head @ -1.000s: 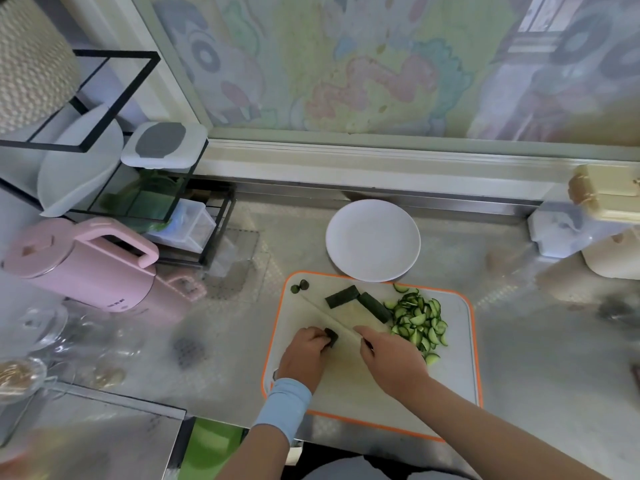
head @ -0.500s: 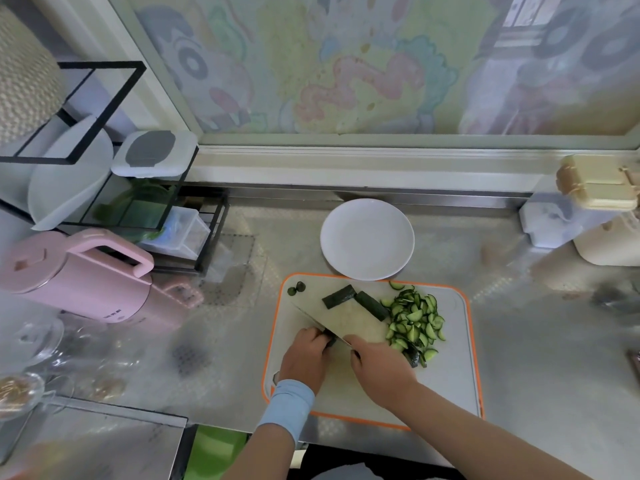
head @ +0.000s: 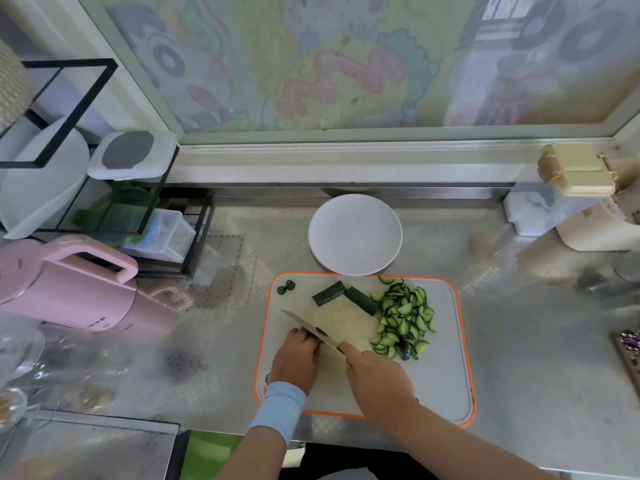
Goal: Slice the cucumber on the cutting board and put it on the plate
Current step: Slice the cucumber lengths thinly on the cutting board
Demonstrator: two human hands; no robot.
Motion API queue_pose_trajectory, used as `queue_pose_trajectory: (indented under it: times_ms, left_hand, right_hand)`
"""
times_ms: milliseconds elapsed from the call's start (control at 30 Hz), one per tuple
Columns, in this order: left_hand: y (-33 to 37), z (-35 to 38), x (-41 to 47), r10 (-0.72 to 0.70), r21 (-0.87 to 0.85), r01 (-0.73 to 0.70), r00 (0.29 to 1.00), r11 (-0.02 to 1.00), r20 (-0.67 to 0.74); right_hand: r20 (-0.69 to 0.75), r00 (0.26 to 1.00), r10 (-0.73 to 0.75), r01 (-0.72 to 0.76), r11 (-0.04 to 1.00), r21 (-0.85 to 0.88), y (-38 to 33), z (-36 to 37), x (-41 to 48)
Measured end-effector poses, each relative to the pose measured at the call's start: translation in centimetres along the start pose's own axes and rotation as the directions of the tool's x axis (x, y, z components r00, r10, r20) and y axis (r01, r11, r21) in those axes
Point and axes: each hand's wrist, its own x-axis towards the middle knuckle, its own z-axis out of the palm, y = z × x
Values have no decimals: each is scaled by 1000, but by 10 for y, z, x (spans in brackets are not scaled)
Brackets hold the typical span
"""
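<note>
On the orange-rimmed grey cutting board [head: 446, 382], my right hand [head: 377, 379] grips the handle of a broad knife [head: 332, 323] whose blade leans over the board's middle. My left hand [head: 294, 358] sits just left of the blade, fingers curled over a small dark cucumber piece that is almost hidden. A heap of half-moon cucumber slices [head: 401, 317] lies to the right of the knife. Two uncut cucumber lengths [head: 346, 294] rest near the board's far edge, with two cut ends [head: 285, 287] at the far left corner. The white plate [head: 355, 233] stands bare beyond the board.
A pink kettle [head: 65, 282] and a black wire rack [head: 114, 209] with containers fill the left side of the metal counter. Cream and white appliances [head: 581, 202] stand at the far right. Glassware [head: 17, 362] sits at the near left.
The knife has tilted and shifted left against my left hand's fingers, which now cover the cucumber piece almost fully. A few more slices lie at the near end of the heap.
</note>
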Motion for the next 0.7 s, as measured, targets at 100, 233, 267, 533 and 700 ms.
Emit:
queue_pose_trajectory:
  times_ms: [100, 233, 267, 533, 700]
  left_hand:
    - [-1, 1, 0, -5, 6, 5, 1000, 1000, 9]
    - [-2, 1, 1, -10, 14, 10, 1000, 1000, 12]
    - [-1, 0, 1, -6, 11, 6, 1000, 1000, 5]
    - [-1, 0, 1, -5, -68, 4, 1000, 998, -21]
    - [4, -4, 1, -23, -51, 22, 999, 998, -24]
  right_hand:
    - [5, 1000, 3, -3, 1000, 0, 1, -2, 1]
    - [35, 999, 19, -20, 999, 30, 0, -5, 2]
    - [44, 999, 27, -29, 998, 47, 0, -7, 4]
    - [76, 996, 53, -62, 990, 126, -1, -5, 26]
    - [73, 997, 27, -33, 996, 79, -10, 0, 27]
